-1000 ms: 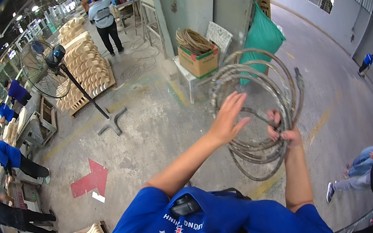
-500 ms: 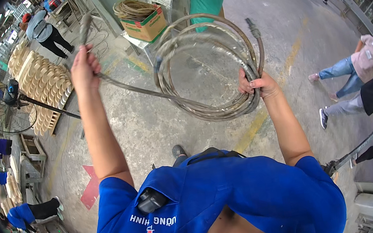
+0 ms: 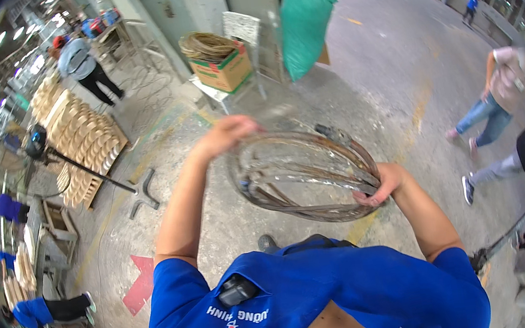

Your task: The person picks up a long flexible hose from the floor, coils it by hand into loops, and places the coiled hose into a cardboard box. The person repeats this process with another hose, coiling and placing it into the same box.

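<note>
A long grey-brown hose (image 3: 296, 213) hangs in several loops in front of me, above the floor. My right hand (image 3: 383, 186) is closed around the bundled loops at their right side. At the coil's upper left edge is my left hand (image 3: 231, 133), its fingers blurred but bent together on the hose. A faint smeared streak, perhaps the hose's loose end, extends beyond those fingers. A dark fitting (image 3: 332, 133) on one hose end sticks out at the top right of the coil.
A cardboard box (image 3: 222, 69) of coiled material sits on a chair ahead, beside a green sack (image 3: 306, 23). Stacked curved wooden pieces (image 3: 81, 139) and a stand (image 3: 103, 176) are at left. People stand on both sides; one in a pink shirt (image 3: 510, 72) is at right.
My left hand has swung right and inward with the hose, from far out left to the coil's edge. The stretched length is now drawn in, and the coil hangs lower and flatter.
</note>
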